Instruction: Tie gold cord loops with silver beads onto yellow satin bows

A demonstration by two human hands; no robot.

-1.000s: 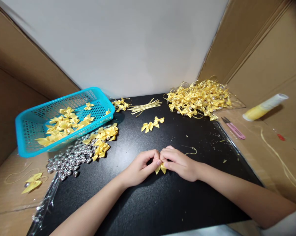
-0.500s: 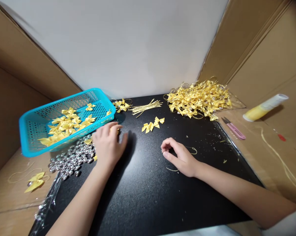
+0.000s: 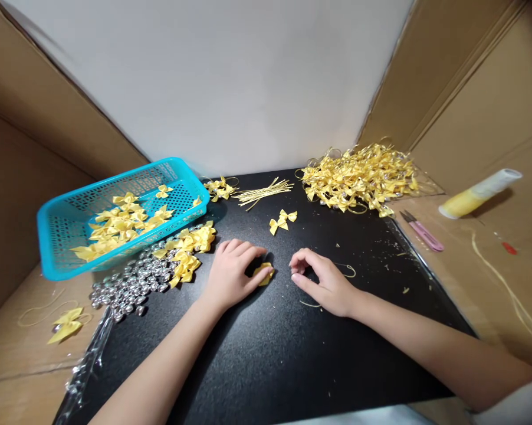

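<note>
1. A turquoise rectangular basket of perforated plastic [image 3: 40, 242] stands tilted over the far-left corner of the black tabletop [image 3: 252, 366]; inside lie yellow satin ribbon bows [image 3: 118, 223], most heaped towards its near left part, with a couple apart.
2. Just beside its near wall, at the tabletop's left edge, shiny silver beads [image 3: 131, 288] spread in a pile, with loose yellow bows [image 3: 185, 267] against them.
3. The left hand [image 3: 236, 273] is narrow, thumb and fingers about one yellow satin bow [image 3: 266, 280] near the middle of the tabletop.
4. The right hand [image 3: 324, 282] rests near it, fingers curled towards the thumb; whether it holds anything I cannot tell. A thin pale-yellow cord [image 3: 351, 271] curls out behind it.
5. Towards the far edge lie a small bow group [image 3: 282, 223] and a bundle of thin yellow strips [image 3: 266, 192].
6. A big heap of yellow bows with cord loops [image 3: 358, 177] covers the far-right corner.
7. Beyond the right edge, on cardboard, lie pink-handled snips [image 3: 427, 235] and a white-and-yellow tube [image 3: 480, 193].
</note>
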